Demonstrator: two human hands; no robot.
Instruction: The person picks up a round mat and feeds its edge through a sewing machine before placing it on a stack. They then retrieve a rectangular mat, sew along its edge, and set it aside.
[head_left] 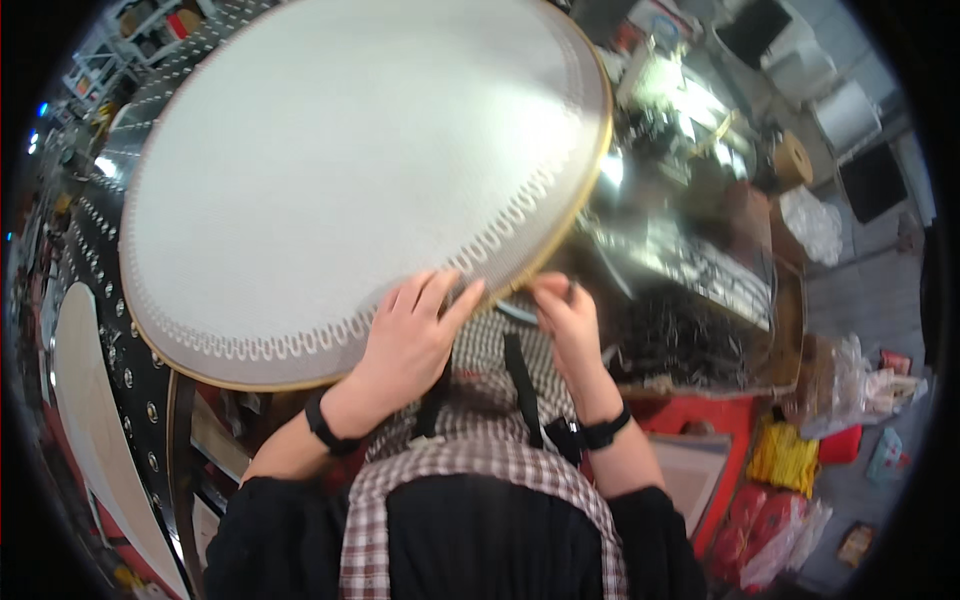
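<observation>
Left hand (405,340): palm down on the disc (350,190), fingers slightly spread, tips beside the white loops (500,232) stitched near its edge. Right hand (572,325): thumb and fingertips drawn together at the yellow rim (566,238), just right of the left fingers; a small dark spot shows among them. From where I stand, I cannot tell whether they pinch the rim or something small. The disc, pale and large, extends forward and leftward from both sets of fingers. Behind the fingers, toward the body: checked apron (440,465); a black band (325,420) on the left wrist, another strap (600,432) on the right. Left of the left fingers, beyond the disc: black perforated table (112,345), pale board (100,420). Right of the right fingers: carton (788,300) of dark scraps (680,345); farther out, yellow bundle (783,458).
</observation>
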